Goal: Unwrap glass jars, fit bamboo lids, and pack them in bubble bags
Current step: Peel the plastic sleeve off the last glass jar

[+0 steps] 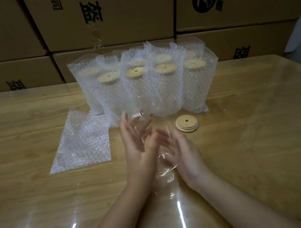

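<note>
A clear glass jar in thin clear film (162, 168) lies between my two hands above the table; it is see-through and blurred, so its outline is hard to trace. My left hand (136, 143) presses its left side with straight, spread fingers. My right hand (182, 153) touches its right side with loosely bent fingers. A loose bamboo lid (186, 125) with a centre hole lies on the table just right of my hands. One flat bubble bag (82, 144) lies to the left.
Several lidded jars in bubble bags (137, 89) stand in two rows behind my hands. The wooden table (250, 121) carries a glossy clear cover. Stacked cardboard boxes (108, 15) form a wall along the table's far edge.
</note>
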The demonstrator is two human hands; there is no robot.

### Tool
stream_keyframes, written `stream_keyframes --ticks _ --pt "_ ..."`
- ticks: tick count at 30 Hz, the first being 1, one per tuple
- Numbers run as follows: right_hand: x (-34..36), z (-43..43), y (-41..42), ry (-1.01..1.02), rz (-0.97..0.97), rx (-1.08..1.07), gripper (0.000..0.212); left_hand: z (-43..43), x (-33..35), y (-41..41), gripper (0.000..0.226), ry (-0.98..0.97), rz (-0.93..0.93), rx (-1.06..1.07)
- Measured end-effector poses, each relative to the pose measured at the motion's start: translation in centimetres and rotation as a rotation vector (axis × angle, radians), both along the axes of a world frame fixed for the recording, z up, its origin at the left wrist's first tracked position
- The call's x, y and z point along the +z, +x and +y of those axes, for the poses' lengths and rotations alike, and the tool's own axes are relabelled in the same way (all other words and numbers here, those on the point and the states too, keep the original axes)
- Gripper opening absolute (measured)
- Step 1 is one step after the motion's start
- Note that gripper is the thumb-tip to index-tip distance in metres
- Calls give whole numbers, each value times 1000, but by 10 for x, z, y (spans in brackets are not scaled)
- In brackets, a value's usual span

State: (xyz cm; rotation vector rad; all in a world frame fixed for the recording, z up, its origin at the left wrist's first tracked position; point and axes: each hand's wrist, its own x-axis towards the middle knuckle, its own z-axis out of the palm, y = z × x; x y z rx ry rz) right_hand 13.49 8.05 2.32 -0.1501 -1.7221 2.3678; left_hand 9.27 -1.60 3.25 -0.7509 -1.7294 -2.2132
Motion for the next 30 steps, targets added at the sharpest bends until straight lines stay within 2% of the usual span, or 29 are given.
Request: stream_keyframes --ticks 2,4,7,9,12,14,17,20,22,23,26,28,30 --pt "-2 -8 5 174 125 -82 36 -1 1 -7 76 171 -201 -29" --pt "-4 -15 10 380 249 -127 46 -3 -1 -14 68 293 -365 -88" --pt "-7 -16 12 772 417 -225 50 -4 -2 -16 64 288 -457 -126" --pt "-5 -13 11 901 470 -270 48 -3 -2 -15 72 249 -549 -203" --pt "-3 -8 8 1033 522 -349 45 -2 2 -12 83 187 -685 -459" --pt "2 -7 7 974 514 -352 45 -3 1 -11 76 172 -635 -509" --pt "7 -5 7 724 456 -293 47 0 3 -10 61 51 -552 -503" --pt "12 -1 9 431 397 -255 42 3 0 -9 71 -7 -579 -580" --pt "15 4 10 391 388 -325 41 3 -4 -9 82 -68 -592 -675" --pt "17 7 10 335 353 -358 40 2 -7 -9 81 -110 -578 -734" --pt "20 25 4 -2 196 -369 35 0 -11 -8 66 -206 -553 -867" --pt "21 34 1 -77 155 -318 33 -2 -10 -10 69 -234 -598 -950" --pt "21 40 0 -51 157 -256 39 -6 -6 -13 75 -258 -681 -1034"
